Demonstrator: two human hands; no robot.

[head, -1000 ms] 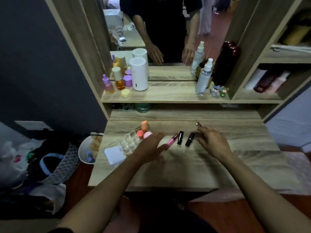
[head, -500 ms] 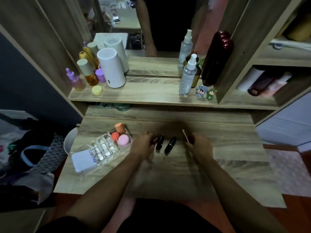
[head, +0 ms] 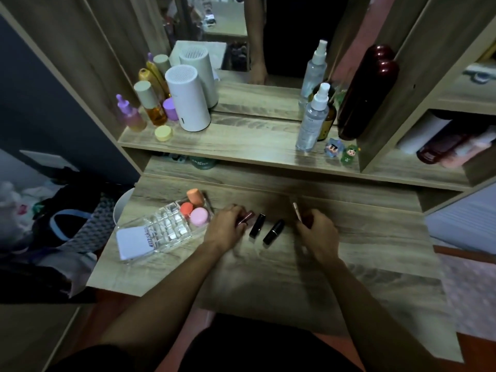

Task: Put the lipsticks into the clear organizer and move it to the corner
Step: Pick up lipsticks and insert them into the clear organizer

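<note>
Setting: a person is sitting at a wooden vanity desk (head: 268,269), looking down at both bare hands resting on the desktop.
Left hand (head: 225,229): it is curling its fingers closed around a pink lipstick (head: 246,217), which is lying on the desk and poking out from under the fingertips.
Right hand (head: 318,233): it is closing around a slim pale lipstick (head: 296,210), holding it tilted upward with the tip sticking out above the knuckles.
Black lipsticks: two are lying untouched on the desk between the hands, a squarer one (head: 257,228) nearer the left hand and a rounder one (head: 273,231) just beside it.
Clear organizer (head: 166,232): it is sitting on the left part of the desk, close to the left hand but apart from it, with its small compartments showing no lipsticks.
Inside the organizer: makeup sponges (head: 194,208) in orange and pink are filling the far end, and a white card (head: 134,241) is lying at the near end.
Shelf (head: 241,146) above: bottles and a white cylinder (head: 188,103) are standing in front of a mirror.
</note>
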